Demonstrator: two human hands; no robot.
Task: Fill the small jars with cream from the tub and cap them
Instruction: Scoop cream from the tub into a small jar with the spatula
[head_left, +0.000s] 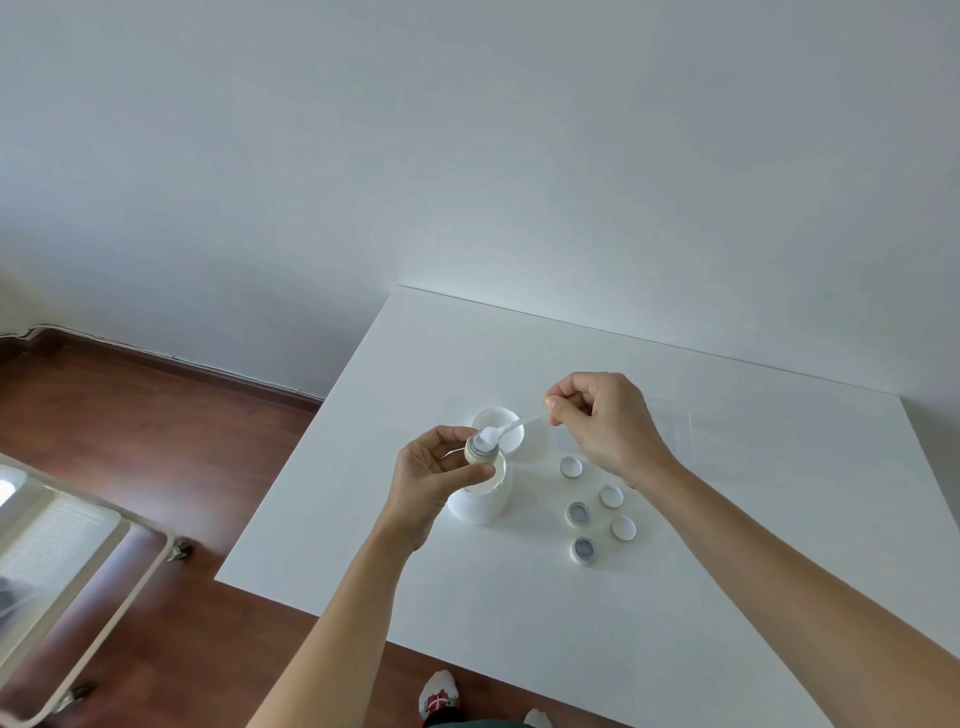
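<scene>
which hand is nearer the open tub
Left. The left hand holds a small jar right above the tub; the right hand is up and off to its right.

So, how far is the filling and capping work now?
Nothing looks finished: no jar is capped. In hand: the left hand holds one small jar above the open tub, while the right hand brings a spatula of cream to it. Left: two open jars and three loose caps wait on the table.
</scene>
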